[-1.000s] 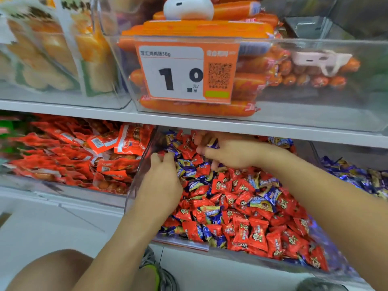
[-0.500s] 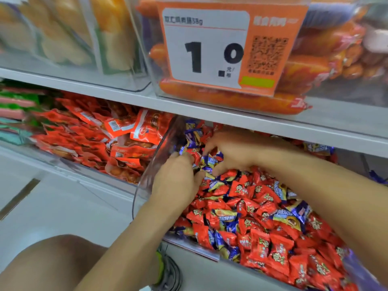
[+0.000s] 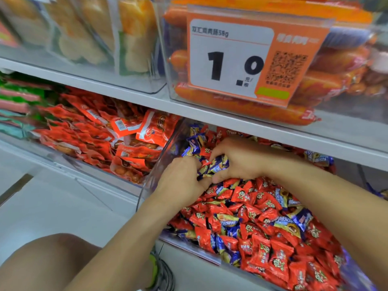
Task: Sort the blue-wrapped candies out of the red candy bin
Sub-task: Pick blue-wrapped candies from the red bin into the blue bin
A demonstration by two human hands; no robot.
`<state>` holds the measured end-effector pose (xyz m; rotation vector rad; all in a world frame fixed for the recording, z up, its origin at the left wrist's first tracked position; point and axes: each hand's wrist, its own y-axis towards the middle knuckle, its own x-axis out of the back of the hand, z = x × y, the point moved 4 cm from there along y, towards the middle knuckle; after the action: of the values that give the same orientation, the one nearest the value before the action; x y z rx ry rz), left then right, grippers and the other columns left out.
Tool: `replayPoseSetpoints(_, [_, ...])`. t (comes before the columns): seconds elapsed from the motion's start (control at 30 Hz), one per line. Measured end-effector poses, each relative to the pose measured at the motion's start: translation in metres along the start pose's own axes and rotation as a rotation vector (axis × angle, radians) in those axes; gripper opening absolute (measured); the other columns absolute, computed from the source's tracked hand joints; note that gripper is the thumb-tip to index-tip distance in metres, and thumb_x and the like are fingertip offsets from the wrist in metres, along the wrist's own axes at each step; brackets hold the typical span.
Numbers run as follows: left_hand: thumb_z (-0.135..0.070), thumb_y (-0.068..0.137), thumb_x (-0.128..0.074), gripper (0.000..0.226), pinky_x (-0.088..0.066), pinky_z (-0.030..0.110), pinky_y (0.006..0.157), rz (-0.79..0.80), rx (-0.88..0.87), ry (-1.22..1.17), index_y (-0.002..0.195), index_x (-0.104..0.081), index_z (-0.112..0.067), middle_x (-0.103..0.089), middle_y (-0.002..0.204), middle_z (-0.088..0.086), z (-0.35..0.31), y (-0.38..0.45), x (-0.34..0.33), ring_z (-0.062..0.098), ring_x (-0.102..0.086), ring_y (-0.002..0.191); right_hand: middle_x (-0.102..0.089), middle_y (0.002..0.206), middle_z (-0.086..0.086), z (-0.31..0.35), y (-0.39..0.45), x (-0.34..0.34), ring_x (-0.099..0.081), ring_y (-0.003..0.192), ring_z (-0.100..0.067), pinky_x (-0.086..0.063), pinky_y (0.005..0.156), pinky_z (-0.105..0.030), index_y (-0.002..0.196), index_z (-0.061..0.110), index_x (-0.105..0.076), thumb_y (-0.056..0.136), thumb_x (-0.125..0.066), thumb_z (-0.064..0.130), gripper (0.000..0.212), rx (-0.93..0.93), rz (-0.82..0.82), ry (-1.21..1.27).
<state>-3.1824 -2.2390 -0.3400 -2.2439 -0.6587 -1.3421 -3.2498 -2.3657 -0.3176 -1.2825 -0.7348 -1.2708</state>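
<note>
I saw both hands meet at the back left of the clear bin (image 3: 159,164) of red candies (image 3: 260,225). The left hand (image 3: 180,181) and right hand (image 3: 241,160) each had fingers curled around a bunch of blue candies (image 3: 216,165) held between them.

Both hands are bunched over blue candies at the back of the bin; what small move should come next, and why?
Probably lift the gathered blue-wrapped candies clear of the bin: the left hand and right hand already cup them together, while more blue ones remain among the red candies.
</note>
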Motion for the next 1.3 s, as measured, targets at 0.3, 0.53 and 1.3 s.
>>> replayPoseSetpoints(0.3, [-0.043,0.096,-0.055,0.044,-0.048,0.036,0.079,0.026,0.014,-0.379,0.128,-0.056,-0.013,-0.065,0.12,-0.004,0.006,-0.015,0.018,0.034,-0.062,0.108,-0.048,0.147,-0.005,-0.013,-0.027,0.011,-0.05,0.125,-0.016,-0.033,0.093,-0.017,0.147,0.016,-0.04,0.088,-0.066,0.05,0.072,-0.195,-0.099,0.257])
replayPoseSetpoints(0.53, [-0.036,0.102,-0.041,0.039,-0.052,0.045,0.07,-0.005,-0.06,-0.142,0.123,-0.053,-0.006,-0.07,0.089,0.01,0.003,-0.024,0.021,0.025,-0.063,0.069,-0.049,0.145,-0.007,-0.006,-0.034,0.02,-0.048,0.128,-0.021,-0.031,0.093,-0.015,0.142,0.009,-0.046,0.09,-0.06,0.055,0.071,-0.237,-0.141,0.213])
replayPoseSetpoints(1.3, [-0.041,0.102,-0.04,0.047,-0.051,0.04,0.079,-0.113,-0.065,-0.221,0.137,-0.044,-0.011,-0.069,0.101,0.006,0.005,-0.037,0.046,0.021,-0.063,0.09,-0.057,0.094,0.011,0.005,-0.029,0.017,-0.05,0.078,-0.005,-0.036,0.066,-0.017,0.12,0.014,-0.064,0.083,-0.076,0.043,0.049,-0.278,-0.138,0.459])
